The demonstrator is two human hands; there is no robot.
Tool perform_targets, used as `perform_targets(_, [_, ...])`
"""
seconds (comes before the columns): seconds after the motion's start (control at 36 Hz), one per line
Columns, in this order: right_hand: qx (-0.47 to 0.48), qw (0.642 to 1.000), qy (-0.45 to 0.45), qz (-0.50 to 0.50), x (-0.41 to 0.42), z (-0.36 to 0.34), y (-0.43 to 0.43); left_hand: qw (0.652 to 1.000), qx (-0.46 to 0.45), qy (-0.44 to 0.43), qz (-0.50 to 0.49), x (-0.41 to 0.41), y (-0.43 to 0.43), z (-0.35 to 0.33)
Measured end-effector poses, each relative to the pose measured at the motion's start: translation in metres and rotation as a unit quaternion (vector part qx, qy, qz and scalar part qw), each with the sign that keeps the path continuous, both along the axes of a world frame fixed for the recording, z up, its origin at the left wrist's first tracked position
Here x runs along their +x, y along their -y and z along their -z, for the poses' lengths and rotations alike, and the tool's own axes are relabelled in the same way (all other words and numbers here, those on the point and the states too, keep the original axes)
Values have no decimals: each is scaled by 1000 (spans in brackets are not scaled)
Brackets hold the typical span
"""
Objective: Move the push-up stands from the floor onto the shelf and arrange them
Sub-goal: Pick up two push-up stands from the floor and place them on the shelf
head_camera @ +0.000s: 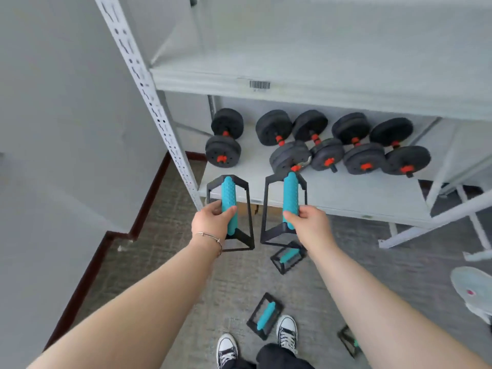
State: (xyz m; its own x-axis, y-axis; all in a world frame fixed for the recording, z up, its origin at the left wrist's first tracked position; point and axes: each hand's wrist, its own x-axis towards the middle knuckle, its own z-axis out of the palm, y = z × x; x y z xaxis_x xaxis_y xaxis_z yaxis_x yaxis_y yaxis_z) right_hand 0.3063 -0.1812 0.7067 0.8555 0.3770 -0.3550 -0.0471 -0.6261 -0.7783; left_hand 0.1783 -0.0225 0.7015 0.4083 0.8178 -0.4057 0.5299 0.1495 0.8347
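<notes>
We hold one black-framed push-up stand with a ribbed teal grip (229, 206) clasped in our left hand (213, 222) and another (290, 201) in our right hand (310, 222), both at the front edge of the white metal shelf (346, 193) beside the black dumbbells (319, 145), none shelved yet, and three stands (265, 315) remain on the grey carpet.

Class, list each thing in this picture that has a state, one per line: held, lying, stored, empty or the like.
Left hand: closed on a stand's teal grip.
Right hand: closed on another stand's grip.
Left stand: held in the air before the shelf.
Right stand: held in the air, likewise.
Floor stands: three lying on the carpet, one partly hidden.
Dumbbells: stored on the lower shelf.
Upper shelf: nothing visible on it.
</notes>
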Motion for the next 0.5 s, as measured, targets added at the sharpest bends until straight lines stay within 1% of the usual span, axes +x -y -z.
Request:
perform_targets(0.08, [15,1000,27,6,11,-38,3,1000,15,20,5,13,-3,-36])
perform_targets(0.19, [58,997,43,22,29,-89,5,996,38,78,-6,34,-9,-83])
perform_targets(0.33, [102,992,71,9,61,-150,6,988,55,142,-33,65,-17,-142])
perform_targets(0.5, [158,984,79,0,109,-200,-10,978,89,181,-63,107,-34,-194])
